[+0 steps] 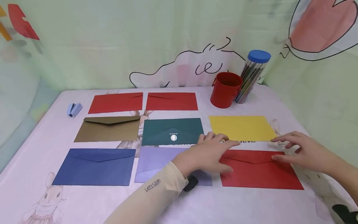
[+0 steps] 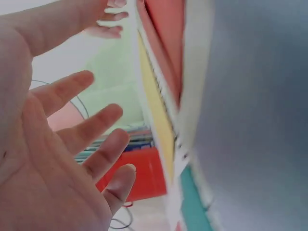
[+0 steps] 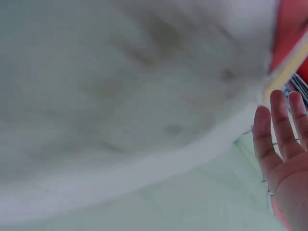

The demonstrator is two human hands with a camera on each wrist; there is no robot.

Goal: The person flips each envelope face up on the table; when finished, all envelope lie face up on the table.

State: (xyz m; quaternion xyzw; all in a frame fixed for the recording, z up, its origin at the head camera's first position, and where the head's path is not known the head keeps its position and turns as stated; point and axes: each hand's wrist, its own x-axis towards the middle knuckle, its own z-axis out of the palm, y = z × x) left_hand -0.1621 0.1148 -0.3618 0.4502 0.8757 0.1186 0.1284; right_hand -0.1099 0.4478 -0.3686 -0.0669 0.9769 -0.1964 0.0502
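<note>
A red envelope [image 1: 260, 174] lies flap up at the front right of the table [image 1: 36, 140]. My left hand [image 1: 221, 149] is spread over its left edge with straight fingers, and the left wrist view shows that open palm [image 2: 72, 144] a little off the surface. My right hand [image 1: 291, 147] is at the envelope's upper right corner, fingertips on or just above the edge. In the right wrist view its fingers [image 3: 284, 139] are straight. Neither hand holds anything. A yellow envelope [image 1: 241, 127] lies just behind the red one.
More envelopes lie in rows: lilac [image 1: 156, 161], dark blue [image 1: 95, 166], green [image 1: 172, 130], brown [image 1: 109, 129], and two red [image 1: 116, 102] at the back. A red bucket [image 1: 225, 90] and a pencil tube [image 1: 251, 77] stand at the back right. A small blue stapler [image 1: 74, 109] is at the left.
</note>
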